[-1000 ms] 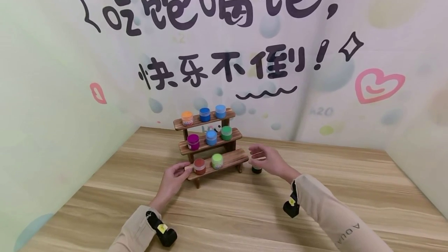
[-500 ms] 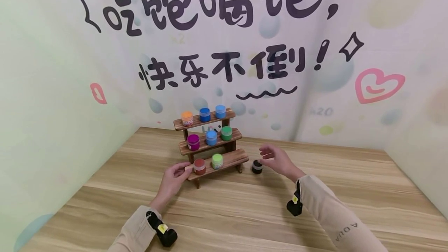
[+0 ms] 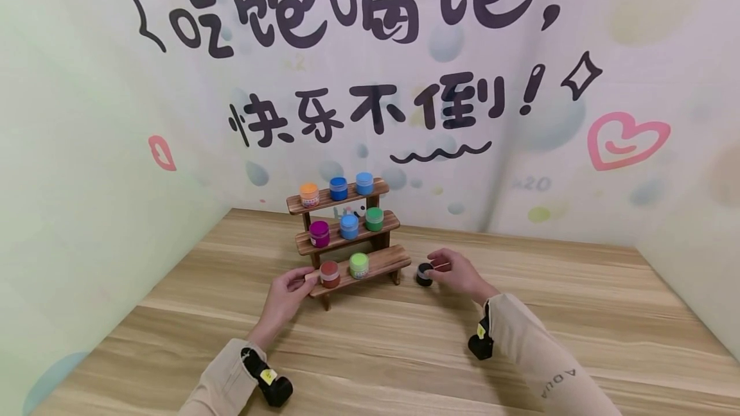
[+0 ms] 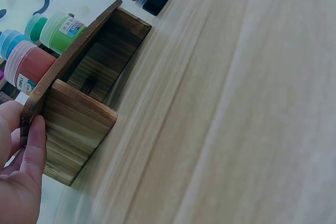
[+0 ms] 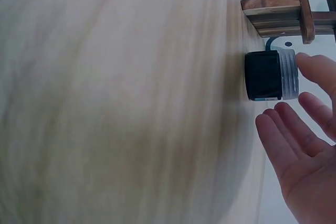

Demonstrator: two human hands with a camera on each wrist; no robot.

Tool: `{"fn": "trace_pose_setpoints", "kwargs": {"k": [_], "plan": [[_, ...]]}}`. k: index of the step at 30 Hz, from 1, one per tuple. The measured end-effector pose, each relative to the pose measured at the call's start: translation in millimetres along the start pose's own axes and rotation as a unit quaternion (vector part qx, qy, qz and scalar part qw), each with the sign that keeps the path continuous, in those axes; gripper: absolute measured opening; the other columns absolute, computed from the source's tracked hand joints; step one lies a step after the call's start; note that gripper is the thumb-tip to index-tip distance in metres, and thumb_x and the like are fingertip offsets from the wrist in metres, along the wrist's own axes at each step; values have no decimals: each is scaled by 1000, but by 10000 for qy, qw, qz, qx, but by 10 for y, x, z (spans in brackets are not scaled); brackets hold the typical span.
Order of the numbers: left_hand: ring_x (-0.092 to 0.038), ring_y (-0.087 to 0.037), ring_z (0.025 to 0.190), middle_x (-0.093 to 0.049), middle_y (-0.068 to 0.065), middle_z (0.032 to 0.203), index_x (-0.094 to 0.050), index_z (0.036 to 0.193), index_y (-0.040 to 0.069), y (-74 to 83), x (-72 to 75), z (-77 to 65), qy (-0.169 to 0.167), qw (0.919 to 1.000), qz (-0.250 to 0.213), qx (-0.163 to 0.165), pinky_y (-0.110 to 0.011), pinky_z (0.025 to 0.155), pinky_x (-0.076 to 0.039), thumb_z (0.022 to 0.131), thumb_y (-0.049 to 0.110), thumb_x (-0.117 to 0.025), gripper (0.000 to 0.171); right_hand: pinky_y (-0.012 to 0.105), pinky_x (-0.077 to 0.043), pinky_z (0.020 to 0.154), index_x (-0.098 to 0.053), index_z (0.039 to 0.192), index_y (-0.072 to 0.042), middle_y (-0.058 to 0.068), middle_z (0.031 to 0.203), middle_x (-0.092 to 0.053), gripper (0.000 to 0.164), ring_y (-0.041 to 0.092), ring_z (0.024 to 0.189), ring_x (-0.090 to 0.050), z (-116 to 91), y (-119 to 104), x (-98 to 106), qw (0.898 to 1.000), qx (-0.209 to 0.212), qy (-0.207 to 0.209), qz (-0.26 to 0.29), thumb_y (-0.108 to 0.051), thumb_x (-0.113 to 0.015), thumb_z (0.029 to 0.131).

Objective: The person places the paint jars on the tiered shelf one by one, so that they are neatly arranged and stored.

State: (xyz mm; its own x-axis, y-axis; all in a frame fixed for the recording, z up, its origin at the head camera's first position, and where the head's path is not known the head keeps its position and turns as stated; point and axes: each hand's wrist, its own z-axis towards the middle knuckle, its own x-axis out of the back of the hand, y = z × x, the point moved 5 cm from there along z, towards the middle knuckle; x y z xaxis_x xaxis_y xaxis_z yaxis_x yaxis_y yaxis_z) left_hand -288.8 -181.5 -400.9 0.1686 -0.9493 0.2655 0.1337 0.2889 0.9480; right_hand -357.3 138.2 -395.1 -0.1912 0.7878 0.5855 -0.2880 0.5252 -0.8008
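A three-step wooden stand (image 3: 383,264) bears several small paint jars. My left hand (image 3: 284,299) pinches the left end of its lowest shelf between thumb and fingers, beside the brown-red jar (image 3: 330,275). A light green jar (image 3: 359,266) shares that shelf. Right of the stand, a black paint jar (image 3: 424,276) with a clear lid stands upright on the table. My right hand (image 3: 458,273) is just beside it. In the right wrist view its fingers (image 5: 283,140) are spread, with the thumb at the lid; whether it touches I cannot tell.
Purple (image 3: 320,235), light blue (image 3: 349,228) and green (image 3: 374,219) jars stand on the middle shelf. Orange (image 3: 309,195), dark blue (image 3: 338,189) and light blue jars are on top. A printed cloth backdrop (image 3: 543,210) hangs behind the wood-grain table (image 3: 370,352).
My right hand moved right, off the black jar, then came down and back toward its lid. The left hand kept its hold on the shelf end; the jars stayed put.
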Motion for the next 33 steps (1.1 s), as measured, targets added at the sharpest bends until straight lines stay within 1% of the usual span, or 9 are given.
{"fn": "trace_pose_setpoints", "kwargs": {"k": [4,8,13,16,21,27,33], "plan": [[-58,-17,86,-59,-21,103,-57,108,-8,-1,-4,9,-3,10000,5,18,-17,66,-45,84,6,-59,28,36,-47,76,-52,111,8,21,104,-56,41,31,93,-56,5,11,-45,9999,14,-108,30,-12,-67,79],[-58,-18,87,-59,-21,103,-57,108,-9,5,-5,4,0,10000,57,9,-17,66,-45,84,7,-60,29,37,-46,78,-51,110,9,21,104,-57,40,31,94,-56,12,10,-79,9998,54,-207,15,-10,-67,79],[-58,-21,89,-59,-20,104,-57,108,-8,-3,-5,1,6,10000,76,21,-17,66,-45,84,8,-60,30,34,-46,75,-53,109,7,17,101,-58,38,28,91,-56,33,32,-103,9998,-23,-196,-28,-8,-67,78],[-58,-20,89,-59,-20,104,-57,109,-8,-2,-2,2,-5,10000,81,19,-17,66,-45,84,9,-60,30,33,-47,73,-53,108,8,17,99,-58,37,28,89,-57,41,36,-111,9998,8,-203,-37,-6,-68,76],[-58,-18,88,-59,-20,104,-57,109,-8,3,-1,9,-6,10000,64,30,-17,66,-45,84,7,-59,29,33,-47,73,-53,108,7,17,99,-58,38,28,90,-56,45,43,-112,9996,-15,-265,-51,-4,-68,75],[-58,-23,89,-59,-22,103,-57,108,-10,20,-4,-2,31,10000,50,-72,-16,65,-45,84,6,-60,29,33,-47,72,-53,107,8,17,99,-57,38,27,89,-56,38,36,-110,9996,-30,-267,-37,-3,-69,75],[-58,-22,89,-59,-22,104,-57,109,-9,19,-6,-1,0,10000,58,4,-16,66,-45,84,6,-59,29,31,-47,69,-54,106,7,16,99,-58,36,26,88,-57,23,33,-96,9997,-102,-204,-60,-3,-68,75]]}}
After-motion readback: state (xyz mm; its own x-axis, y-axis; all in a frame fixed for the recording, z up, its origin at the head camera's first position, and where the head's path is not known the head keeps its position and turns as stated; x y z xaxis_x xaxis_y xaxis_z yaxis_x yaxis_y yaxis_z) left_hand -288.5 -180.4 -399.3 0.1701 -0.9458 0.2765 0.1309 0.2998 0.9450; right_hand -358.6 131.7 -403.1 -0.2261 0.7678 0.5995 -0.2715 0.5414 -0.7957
